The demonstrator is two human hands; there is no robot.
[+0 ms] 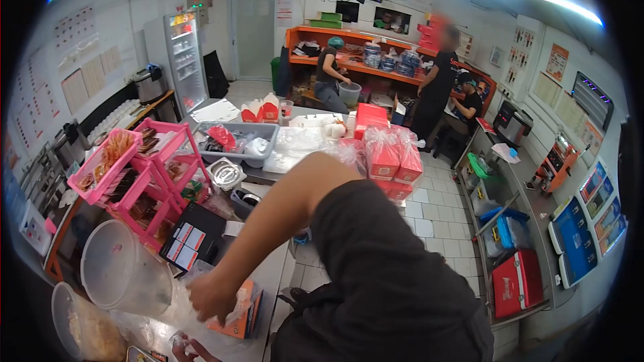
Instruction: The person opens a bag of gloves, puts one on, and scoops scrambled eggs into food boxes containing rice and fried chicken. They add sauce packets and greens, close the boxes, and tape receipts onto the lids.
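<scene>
Clear plastic bag [176, 308] gripped by right hand [213, 295] at counter's near edge.
Right arm crosses the body from the black sleeve [396, 261]; fingers closed, pinching crinkled bag film over an orange carton [236, 322] lying on the counter [272, 275]. Left hand [191, 350] only partly in view at bottom edge, just below the bag; cannot tell if its fingers are open or curled. Translucent plastic tub [124, 269] tilted just left of the right hand, second tub [80, 325] with food lower left. Pink tiered rack [144, 174] behind, black box with labels [191, 234] near it. Grey bin [235, 141] and bagged red boxes [392, 157] farther back. Three other people at the orange counter [362, 67] far back.
</scene>
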